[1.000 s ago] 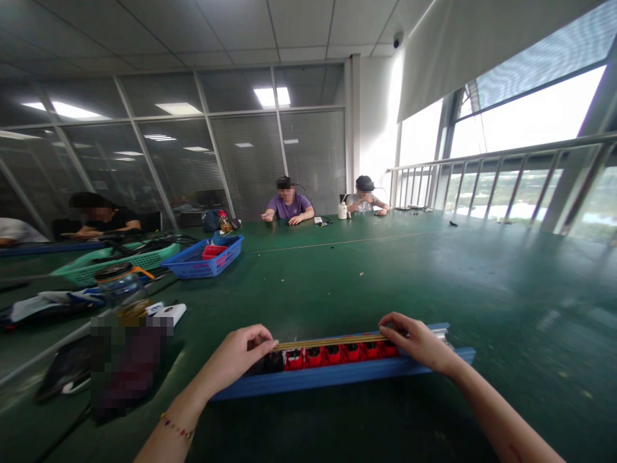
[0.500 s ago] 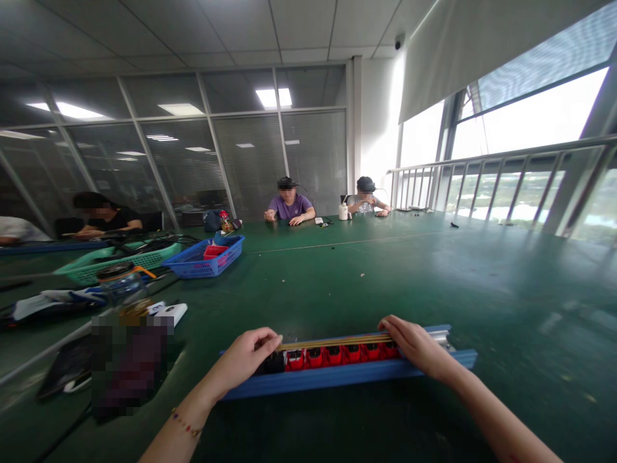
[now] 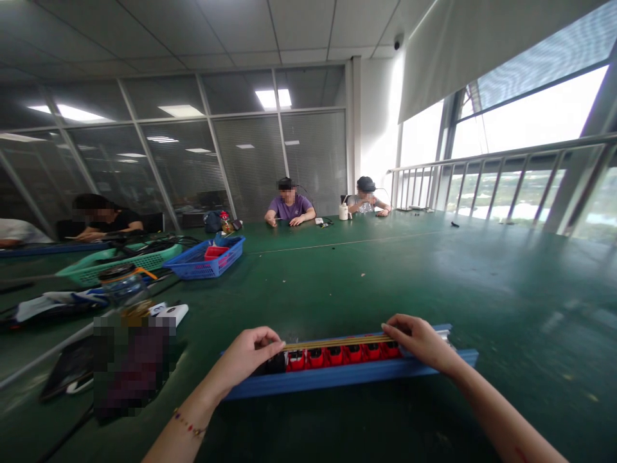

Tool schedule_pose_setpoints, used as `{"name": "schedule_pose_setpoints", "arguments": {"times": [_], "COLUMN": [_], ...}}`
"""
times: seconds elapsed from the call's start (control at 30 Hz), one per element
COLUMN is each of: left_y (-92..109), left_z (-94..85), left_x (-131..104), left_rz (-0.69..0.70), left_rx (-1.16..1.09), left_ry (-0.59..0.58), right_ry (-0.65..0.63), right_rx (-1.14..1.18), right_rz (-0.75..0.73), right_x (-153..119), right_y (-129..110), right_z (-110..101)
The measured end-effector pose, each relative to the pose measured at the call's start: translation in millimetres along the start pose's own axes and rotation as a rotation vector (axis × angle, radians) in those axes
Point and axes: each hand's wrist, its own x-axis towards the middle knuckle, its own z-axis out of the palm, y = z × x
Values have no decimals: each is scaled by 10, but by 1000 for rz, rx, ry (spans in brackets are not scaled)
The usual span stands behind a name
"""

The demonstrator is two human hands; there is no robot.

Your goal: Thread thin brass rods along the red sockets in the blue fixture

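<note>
A long blue channel (image 3: pixel 351 379) lies across the near part of the green table, with a row of red and black blocks (image 3: pixel 335 355) inside it. Thin yellowish strips (image 3: pixel 337 343) run along the top of the blocks at the channel's far side. My left hand (image 3: pixel 258 352) pinches the strips' left end between thumb and fingers, above a black block. At their right end, my right hand (image 3: pixel 415 337) holds them with its fingers closed, over the channel's right part.
On the left are a blue basket (image 3: pixel 205 260) with red items, a green basket (image 3: pixel 120 260) with black cables, a jar (image 3: pixel 124 286) and a white phone-like object (image 3: pixel 174 315). Several people sit around the green table (image 3: pixel 299 283).
My right hand has shifted slightly, its fingertips now nearer the strips' right end and more visibly pinched. My left hand has moved very slightly right. The channel stays in place.
</note>
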Motion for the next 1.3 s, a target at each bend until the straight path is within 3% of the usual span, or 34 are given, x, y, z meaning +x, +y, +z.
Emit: {"name": "schedule_pose_setpoints", "arguments": {"times": [0.3, 0.67, 0.97, 1.3], "left_y": [-49, -41, -32, -58], "left_z": [-7, 4, -3, 12], "left_x": [21, 13, 11, 31], "left_rz": [-16, -18, -35, -23], "left_rx": [-10, 14, 16, 19], "left_ry": [3, 26, 34, 40], "right_ry": [-50, 110, 317, 397], "right_rx": [176, 221, 210, 336], "right_rz": [-4, -12, 21, 29], "right_x": [15, 27, 10, 16], "right_y": [-5, 73, 334, 446], "right_z": [-11, -86, -377, -465]}}
